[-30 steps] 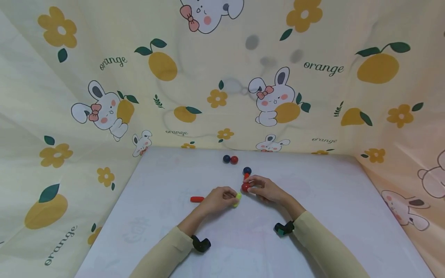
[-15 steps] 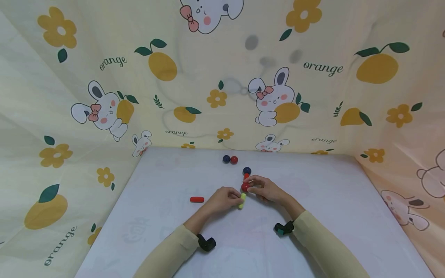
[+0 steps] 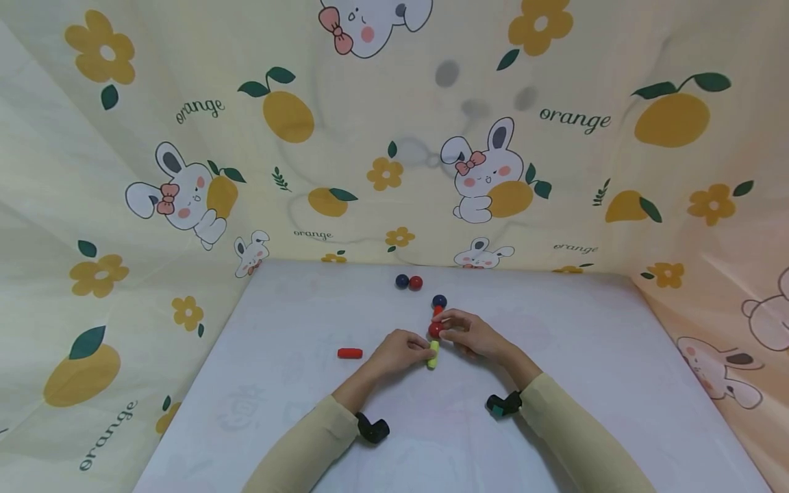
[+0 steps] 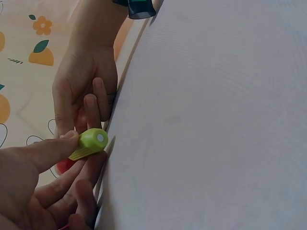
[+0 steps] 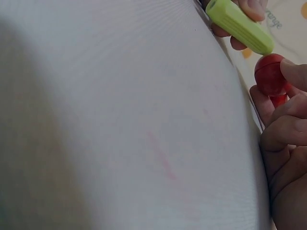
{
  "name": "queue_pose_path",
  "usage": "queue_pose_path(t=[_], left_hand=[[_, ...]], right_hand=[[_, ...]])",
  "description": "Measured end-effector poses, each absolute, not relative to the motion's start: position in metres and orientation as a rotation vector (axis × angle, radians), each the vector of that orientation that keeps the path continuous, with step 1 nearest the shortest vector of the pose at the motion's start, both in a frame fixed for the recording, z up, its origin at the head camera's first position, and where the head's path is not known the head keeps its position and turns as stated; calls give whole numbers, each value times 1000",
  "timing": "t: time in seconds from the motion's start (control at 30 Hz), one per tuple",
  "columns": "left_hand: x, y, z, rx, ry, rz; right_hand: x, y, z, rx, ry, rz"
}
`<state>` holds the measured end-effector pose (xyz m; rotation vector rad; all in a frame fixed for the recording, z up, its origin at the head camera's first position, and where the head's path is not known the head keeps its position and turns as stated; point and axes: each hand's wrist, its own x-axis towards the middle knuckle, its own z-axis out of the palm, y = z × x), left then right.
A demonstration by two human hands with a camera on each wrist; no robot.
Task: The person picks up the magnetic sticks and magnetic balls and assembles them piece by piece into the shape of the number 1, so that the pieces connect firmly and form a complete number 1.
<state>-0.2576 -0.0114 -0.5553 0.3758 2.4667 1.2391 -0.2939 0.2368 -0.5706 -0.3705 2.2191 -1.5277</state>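
Observation:
My left hand pinches a yellow-green ridged rod between thumb and fingers. In the left wrist view the rod shows a pale round spot on its near end. My right hand grips a red ball with thumb and fingers. A red rod runs from this ball to a dark blue ball farther back. In the right wrist view the far end of the yellow-green rod meets the red ball or lies very close; whether they are joined I cannot tell.
A loose red rod lies on the white table left of my left hand. Toward the back, a dark blue ball and a red ball sit side by side. A patterned cloth hangs behind the table.
My left hand has moved right, bringing the yellow-green rod up to the red ball and turning it more in line with it. The right hand has stayed nearly still.

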Motion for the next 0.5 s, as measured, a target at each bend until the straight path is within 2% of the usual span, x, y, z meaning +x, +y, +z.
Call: queue_pose_path(t=[0.5], left_hand=[[-260,-7,-558,328,2489,1231]], right_hand=[[-292,236,-569,-362,2217,-1535]])
